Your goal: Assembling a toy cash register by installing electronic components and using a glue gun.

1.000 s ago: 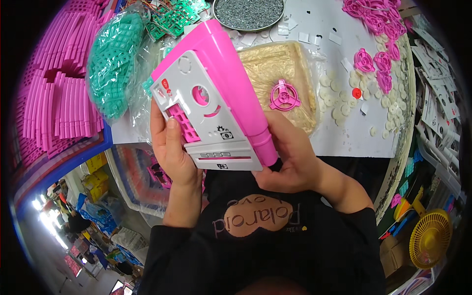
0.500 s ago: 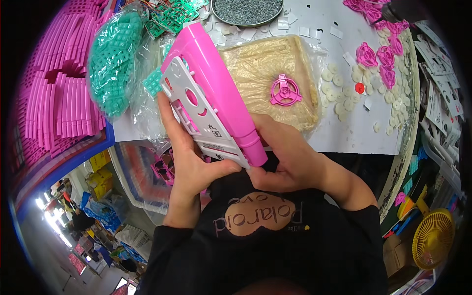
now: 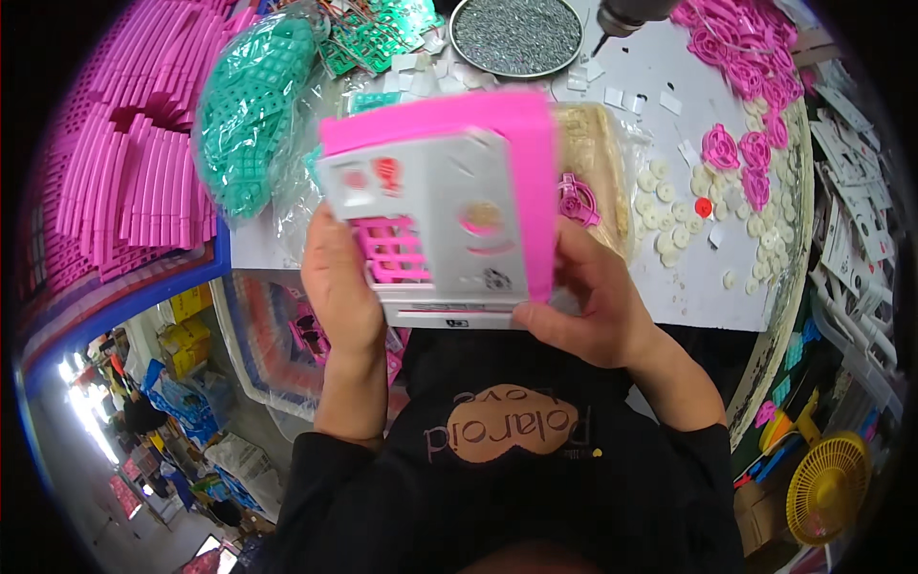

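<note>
Between my two hands is a pink plastic housing (image 3: 537,172) with a whitish face panel (image 3: 440,187), slightly blurred by motion. The panel faces up toward me, showing a grid of square openings (image 3: 394,251), a round hole and printed marks. My left hand (image 3: 342,282) grips the housing's left edge. At the lower right corner, my right hand (image 3: 598,304) holds on with its thumb over the front edge. Behind the housing, a pink three-spoked ring (image 3: 579,201) rests on a plastic-wrapped tan pad (image 3: 604,153), both partly hidden.
A tray of small screws (image 3: 516,36) stands at the back, beside a hanging screwdriver (image 3: 617,24). Whitish discs (image 3: 679,225) and pink ring parts (image 3: 746,67) lie to the right. Bagged teal keypads (image 3: 253,115), green circuit boards (image 3: 382,33) and stacked pink parts (image 3: 143,191) occupy the left.
The housing has turned from a steep, sideways tilt so its face panel now shows broadly toward me. My right hand has shifted to its lower right corner. The whole view has shifted slightly.
</note>
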Demonstrator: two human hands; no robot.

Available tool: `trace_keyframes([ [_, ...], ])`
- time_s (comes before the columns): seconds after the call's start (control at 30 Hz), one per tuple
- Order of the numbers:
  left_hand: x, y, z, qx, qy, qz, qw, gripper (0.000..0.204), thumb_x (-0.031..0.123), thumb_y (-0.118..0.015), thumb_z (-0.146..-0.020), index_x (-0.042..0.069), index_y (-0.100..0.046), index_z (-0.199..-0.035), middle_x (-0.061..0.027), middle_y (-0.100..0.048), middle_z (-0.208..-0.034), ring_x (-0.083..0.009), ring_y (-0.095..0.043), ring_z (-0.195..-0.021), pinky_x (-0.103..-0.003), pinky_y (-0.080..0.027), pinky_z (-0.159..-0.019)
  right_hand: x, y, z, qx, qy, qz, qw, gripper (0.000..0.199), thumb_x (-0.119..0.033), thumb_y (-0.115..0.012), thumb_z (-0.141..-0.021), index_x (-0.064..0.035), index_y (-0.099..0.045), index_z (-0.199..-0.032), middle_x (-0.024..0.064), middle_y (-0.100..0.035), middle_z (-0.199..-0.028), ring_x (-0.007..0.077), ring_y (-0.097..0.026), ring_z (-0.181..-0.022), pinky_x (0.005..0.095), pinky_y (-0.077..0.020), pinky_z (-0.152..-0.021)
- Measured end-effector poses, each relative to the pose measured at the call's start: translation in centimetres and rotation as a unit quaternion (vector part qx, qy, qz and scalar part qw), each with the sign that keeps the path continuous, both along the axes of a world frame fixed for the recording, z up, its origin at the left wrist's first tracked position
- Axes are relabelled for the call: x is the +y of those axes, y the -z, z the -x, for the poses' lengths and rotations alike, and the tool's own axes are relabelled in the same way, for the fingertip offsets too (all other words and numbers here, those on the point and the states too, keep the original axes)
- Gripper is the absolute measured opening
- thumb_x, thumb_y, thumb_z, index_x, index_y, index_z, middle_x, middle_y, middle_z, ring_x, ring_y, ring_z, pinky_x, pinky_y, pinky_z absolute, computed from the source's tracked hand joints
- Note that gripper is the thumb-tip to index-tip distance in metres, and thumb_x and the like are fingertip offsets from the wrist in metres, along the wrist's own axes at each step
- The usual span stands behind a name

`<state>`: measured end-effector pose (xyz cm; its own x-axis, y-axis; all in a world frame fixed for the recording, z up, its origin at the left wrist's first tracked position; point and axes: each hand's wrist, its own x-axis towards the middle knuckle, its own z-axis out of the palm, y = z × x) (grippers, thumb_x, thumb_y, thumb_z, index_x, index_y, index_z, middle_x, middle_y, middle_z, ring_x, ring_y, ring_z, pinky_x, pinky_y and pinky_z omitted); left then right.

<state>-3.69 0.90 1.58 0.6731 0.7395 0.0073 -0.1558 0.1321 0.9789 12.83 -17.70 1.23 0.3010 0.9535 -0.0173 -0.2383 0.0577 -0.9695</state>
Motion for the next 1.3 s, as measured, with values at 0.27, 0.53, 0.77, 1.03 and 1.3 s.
trace_keyframes([
  [0.27, -0.7, -1.1, -2.3, 0.016, 0.022, -0.003, 1.000, 0.024, 0.025, -0.055, -0.108, 0.001, -0.059, -0.106, 0.0001, -0.063, -0.095, -0.0033, -0.054, -0.084, -0.020, -0.044, -0.076, 2.7, -1.5, -0.5, 0.063, 0.194, 0.003, 0.979, 0.041, -0.007, -0.070, -0.096, 0.0042, -0.053, -0.131, 0.0103, -0.070, -0.109, 0.0137, -0.068, -0.093, 0.0288, -0.0566, -0.082],
  [0.53, 1.5, -1.1, -2.6, 0.071, 0.128, -0.029, 0.989, 0.035, 0.032, -0.050, -0.110, 0.003, -0.059, -0.094, 0.0033, -0.059, -0.083, -0.0026, -0.049, -0.076, -0.021, -0.041, -0.068, 2.0, -0.1, -0.3, 0.036, 0.234, -0.044, 0.971, 0.038, -0.011, -0.070, -0.098, 0.0040, -0.055, -0.129, 0.0088, -0.070, -0.104, 0.0129, -0.068, -0.085, 0.0279, -0.0558, -0.078],
  [0.77, -0.8, 1.7, -1.6, 0.117, 0.043, -0.116, 0.985, 0.049, 0.037, -0.042, -0.112, 0.000, -0.062, -0.088, 0.0001, -0.058, -0.076, -0.0065, -0.048, -0.072, -0.026, -0.041, -0.064, 2.9, -0.3, -0.3, 0.043, 0.290, -0.056, 0.954, 0.031, -0.013, -0.070, -0.098, 0.0027, -0.058, -0.122, 0.0069, -0.070, -0.097, 0.0112, -0.066, -0.082, 0.0259, -0.0543, -0.075],
  [1.03, -1.0, 0.1, -3.1, 0.119, 0.064, -0.105, 0.985, 0.047, 0.033, -0.041, -0.113, -0.002, -0.065, -0.091, -0.0017, -0.065, -0.083, -0.0080, -0.056, -0.077, -0.027, -0.046, -0.069, 2.7, 0.4, -1.0, 0.063, 0.290, -0.065, 0.953, 0.032, -0.010, -0.070, -0.097, 0.0028, -0.057, -0.122, 0.0079, -0.069, -0.099, 0.0117, -0.066, -0.084, 0.0265, -0.0539, -0.077],
  [1.3, -0.6, -2.4, -3.7, 0.049, 0.090, -0.170, 0.980, 0.019, 0.016, -0.069, -0.099, 0.001, -0.063, -0.089, 0.0023, -0.061, -0.078, -0.0015, -0.049, -0.071, -0.023, -0.042, -0.062, 2.6, -0.6, -2.4, 0.027, 0.181, 0.023, 0.983, 0.070, -0.003, -0.085, -0.080, 0.0011, -0.043, -0.135, 0.0134, -0.065, -0.122, 0.0217, -0.068, -0.108, 0.0343, -0.0575, -0.091],
])
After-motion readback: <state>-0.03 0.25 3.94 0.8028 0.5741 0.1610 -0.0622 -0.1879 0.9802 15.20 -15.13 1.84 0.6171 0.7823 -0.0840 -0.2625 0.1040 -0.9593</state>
